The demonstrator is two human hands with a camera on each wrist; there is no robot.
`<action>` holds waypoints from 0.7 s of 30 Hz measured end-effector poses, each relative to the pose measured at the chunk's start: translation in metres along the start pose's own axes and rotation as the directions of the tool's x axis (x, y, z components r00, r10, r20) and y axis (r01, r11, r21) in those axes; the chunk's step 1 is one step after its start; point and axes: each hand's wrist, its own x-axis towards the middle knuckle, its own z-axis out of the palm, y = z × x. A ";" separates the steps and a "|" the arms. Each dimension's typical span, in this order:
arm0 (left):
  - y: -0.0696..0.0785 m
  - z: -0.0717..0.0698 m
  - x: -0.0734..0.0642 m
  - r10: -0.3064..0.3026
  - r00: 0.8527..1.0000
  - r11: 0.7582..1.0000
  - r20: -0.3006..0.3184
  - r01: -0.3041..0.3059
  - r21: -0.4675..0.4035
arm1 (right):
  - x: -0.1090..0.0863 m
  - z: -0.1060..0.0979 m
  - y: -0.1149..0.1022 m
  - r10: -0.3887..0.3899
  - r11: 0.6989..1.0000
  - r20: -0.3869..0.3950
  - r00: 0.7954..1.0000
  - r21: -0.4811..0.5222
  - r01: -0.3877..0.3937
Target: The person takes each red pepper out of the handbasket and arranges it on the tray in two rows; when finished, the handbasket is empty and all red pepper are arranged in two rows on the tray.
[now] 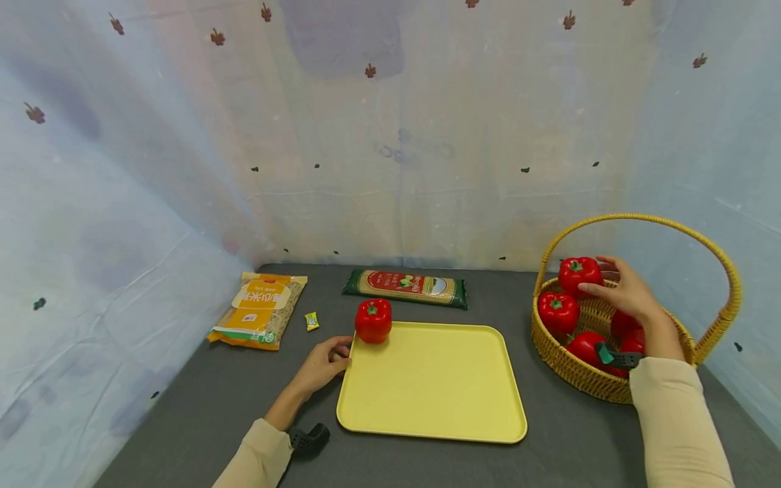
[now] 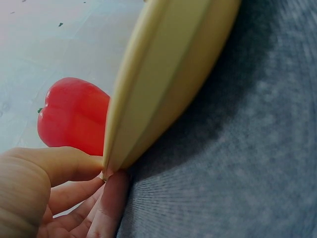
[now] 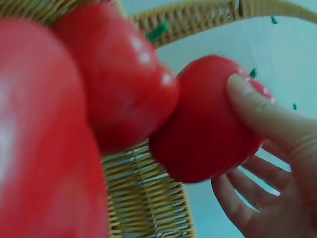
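A yellow tray lies on the dark grey table. My left hand pinches its left edge; in the left wrist view the thumb is on the rim and the other fingers are below. One red bell pepper stands on the tray's far left corner. My right hand holds another red bell pepper at the far rim of the wicker basket. Several more peppers lie inside, including one red bell pepper right beside the held one in the right wrist view.
Behind the tray lies a green and red pasta packet. At the far left are an orange grain bag and a small yellow wrapped sweet. The basket's tall handle arches above the right hand. A patterned curtain hangs behind.
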 end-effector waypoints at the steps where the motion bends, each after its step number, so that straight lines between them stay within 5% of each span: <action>1: 0.002 0.000 -0.001 0.005 1.000 1.000 -0.006 -0.005 0.006 | 0.000 -0.001 -0.002 -0.004 1.000 -0.004 1.000 0.017 0.004; 7: 0.030 -0.002 -0.015 0.014 1.000 1.000 -0.003 -0.014 0.025 | -0.003 -0.003 -0.020 0.004 0.998 0.012 1.000 0.069 -0.005; 14: -0.001 -0.001 0.000 -0.005 1.000 1.000 -0.008 0.005 0.003 | -0.011 0.003 -0.039 0.011 0.998 -0.005 1.000 0.067 -0.011; 21: -0.002 -0.001 0.001 -0.004 1.000 1.000 0.000 0.004 -0.001 | -0.019 0.013 -0.041 -0.013 0.996 0.003 1.000 0.093 0.013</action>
